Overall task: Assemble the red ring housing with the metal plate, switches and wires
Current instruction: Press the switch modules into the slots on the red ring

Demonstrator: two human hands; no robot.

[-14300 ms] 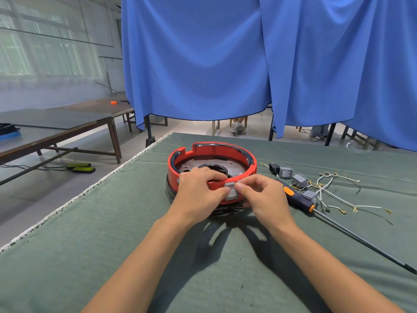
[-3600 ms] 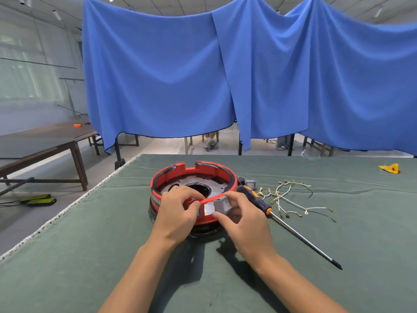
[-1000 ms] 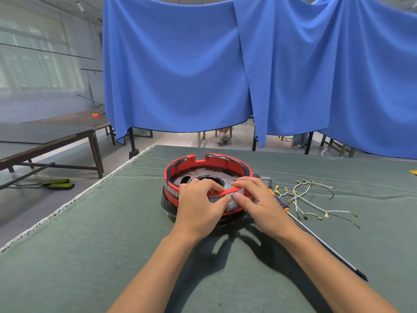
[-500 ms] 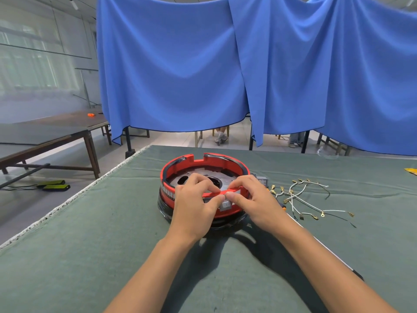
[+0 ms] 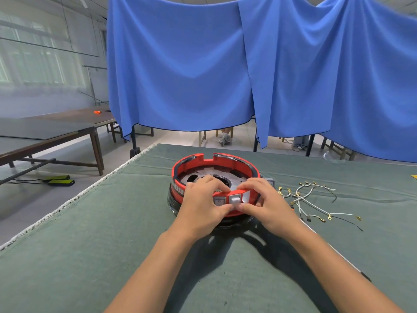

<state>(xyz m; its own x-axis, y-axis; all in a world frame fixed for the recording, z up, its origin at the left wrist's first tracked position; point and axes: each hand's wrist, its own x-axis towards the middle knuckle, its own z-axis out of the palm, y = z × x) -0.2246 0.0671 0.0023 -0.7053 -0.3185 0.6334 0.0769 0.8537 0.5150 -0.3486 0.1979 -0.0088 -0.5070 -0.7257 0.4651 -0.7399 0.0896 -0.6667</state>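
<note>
bench: green-covered bench [image 5: 94, 256]; work sits mid-width, toward the far edge
housing: red ring housing [image 5: 204, 162] upright on a dark base, open side up, metal plate [image 5: 190, 177] lying flat inside it
left hand: left hand [image 5: 202, 205] curled over the near rim, fingertips inside the ring, thumb under the near wall; grasping the housing
right hand: right hand [image 5: 268, 202] mirrors it on the right of the near wall, fingers over the rim, thumb on the wall just below the switch; grasping the housing
wires: loose wires [image 5: 316, 199] with brass terminals, right of the housing toward the bench's right edge, nearer the right hand
switch: grey switch [image 5: 235, 198] sits in the near wall facing the person, directly between the two thumbs; a second one [image 5: 218, 201] just left of it, partly hidden by the left hand
key relation: switch lies outward of the fingers, inward of the thumbs; likely squeeze runs across the wall, rim to thumb
seating: cannot tell whether the switch is fully home
</note>
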